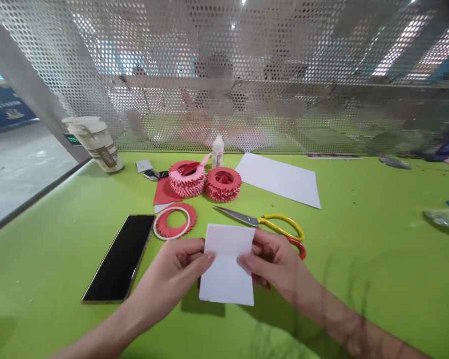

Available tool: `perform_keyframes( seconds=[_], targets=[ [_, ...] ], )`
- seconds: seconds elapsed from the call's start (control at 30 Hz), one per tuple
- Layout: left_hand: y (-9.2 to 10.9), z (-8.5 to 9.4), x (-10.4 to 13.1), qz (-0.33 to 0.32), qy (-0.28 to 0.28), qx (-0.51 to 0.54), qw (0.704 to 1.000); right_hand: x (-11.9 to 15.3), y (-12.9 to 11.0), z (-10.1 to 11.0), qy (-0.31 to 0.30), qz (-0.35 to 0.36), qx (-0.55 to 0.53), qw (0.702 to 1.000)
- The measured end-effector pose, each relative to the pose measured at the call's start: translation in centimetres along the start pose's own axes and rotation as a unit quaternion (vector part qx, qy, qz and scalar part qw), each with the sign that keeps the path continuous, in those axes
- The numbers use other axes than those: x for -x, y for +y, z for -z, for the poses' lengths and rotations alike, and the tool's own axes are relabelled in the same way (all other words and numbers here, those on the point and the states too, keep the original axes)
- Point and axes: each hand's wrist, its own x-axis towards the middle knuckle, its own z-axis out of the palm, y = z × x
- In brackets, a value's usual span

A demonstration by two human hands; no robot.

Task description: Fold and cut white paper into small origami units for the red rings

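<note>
A folded sheet of white paper [227, 284] is held upright above the table, with a crease across its upper part. My left hand [181, 267] pinches its left edge, thumb on the front and fingers behind. On the right edge, my right hand [275, 259] grips it the same way. Just beyond the paper lie scissors [280, 227] with one yellow and one red handle, partly hidden by my right hand. A red pleated paper ring [190, 224] and a white ring [156, 230] overlap left of the paper.
A black phone [120, 259] lies at left on the green table [377, 279]. Farther back are a pink-and-red folded-paper ring [187, 185], a red one [224, 185], a glue bottle [217, 152], a white sheet [280, 179] and a paper cup [97, 144]. Perforated metal [247, 114] borders the back.
</note>
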Motion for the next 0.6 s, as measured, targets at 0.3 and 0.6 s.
perform_keyframes(
  seconds=[0.3, 0.6],
  targets=[
    [-0.2, -0.3, 0.1, 0.013, 0.043, 0.165, 0.985, -0.1, 0.8, 0.7, 0.024, 0.100, -0.008, 0.995],
    [-0.2, -0.2, 0.1, 0.028, 0.029, 0.194, 0.980, -0.1, 1.4, 1.1, -0.018, 0.124, -0.045, 0.991]
  ],
)
